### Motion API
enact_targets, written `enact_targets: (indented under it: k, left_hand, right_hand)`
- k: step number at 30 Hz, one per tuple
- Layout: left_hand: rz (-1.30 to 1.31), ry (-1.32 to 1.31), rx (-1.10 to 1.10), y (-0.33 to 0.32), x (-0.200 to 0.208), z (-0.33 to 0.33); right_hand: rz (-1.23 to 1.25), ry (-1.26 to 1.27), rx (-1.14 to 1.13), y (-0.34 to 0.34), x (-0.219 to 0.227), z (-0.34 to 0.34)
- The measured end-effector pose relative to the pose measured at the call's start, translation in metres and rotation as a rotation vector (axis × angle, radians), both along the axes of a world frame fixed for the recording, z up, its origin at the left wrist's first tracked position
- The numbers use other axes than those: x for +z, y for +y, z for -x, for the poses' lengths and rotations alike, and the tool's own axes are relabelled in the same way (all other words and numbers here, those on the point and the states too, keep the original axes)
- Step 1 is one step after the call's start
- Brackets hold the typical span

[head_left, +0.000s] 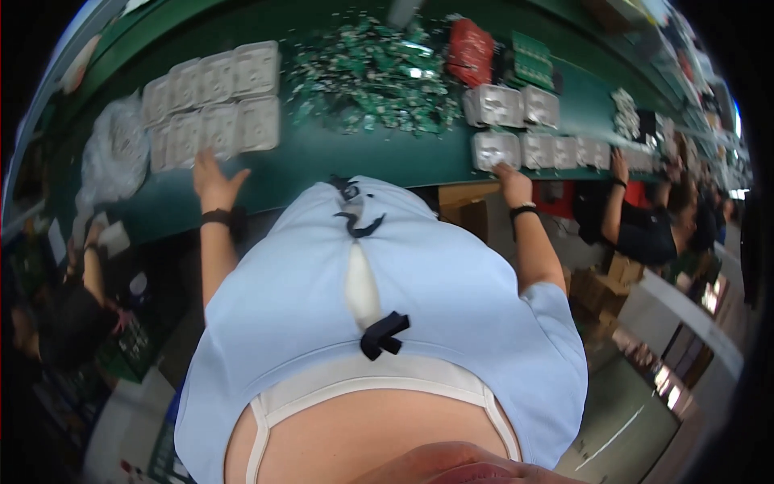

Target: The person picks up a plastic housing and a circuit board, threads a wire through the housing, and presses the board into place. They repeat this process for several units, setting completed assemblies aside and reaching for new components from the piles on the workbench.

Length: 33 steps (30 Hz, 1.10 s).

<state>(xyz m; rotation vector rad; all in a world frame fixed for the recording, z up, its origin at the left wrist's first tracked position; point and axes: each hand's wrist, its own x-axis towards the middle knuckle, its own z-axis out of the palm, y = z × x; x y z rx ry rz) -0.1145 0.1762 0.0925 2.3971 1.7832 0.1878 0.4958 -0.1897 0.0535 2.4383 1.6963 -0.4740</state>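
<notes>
My left hand [216,184] is open at the near edge of a block of light grey moulded trays [256,125]. Its thumb stands apart, and its fingertips reach a tray in the front row. At the right, my right hand [514,189] has its fingers together on the near edge of a grey tray [495,151] with shiny contents I cannot make out. A large pile of small green and silvery pieces [375,77], like little circuit boards, is spread over the green tabletop [355,153] between the two groups of trays.
A clear plastic bag [117,149] lies at the left end. A red bag [470,52] and stacked green boards [530,60] stand behind the right trays. More grey trays [568,152] run rightward. Co-workers' arms [617,198] show on both sides. Cardboard boxes [605,290] sit below.
</notes>
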Motion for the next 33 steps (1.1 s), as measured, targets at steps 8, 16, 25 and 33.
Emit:
enact_targets:
  k: [8,16,25,33]
  left_hand:
    - [0.094,-0.007,0.060,-0.006,0.001,-0.006]
    - [-0.027,-0.054,0.220,0.017,-0.023,-0.018]
    - [0.045,0.010,0.293,0.030,-0.013,-0.021]
    - [0.031,-0.029,0.345,0.031,-0.013,-0.022]
  right_hand:
    - [-0.071,-0.036,-0.137,-0.015,-0.005,-0.008]
    - [-0.512,0.131,-0.192,0.031,0.015,0.088]
    - [-0.781,0.518,-0.247,0.223,0.014,0.135]
    - [-0.561,0.931,-0.675,0.365,0.020,0.121]
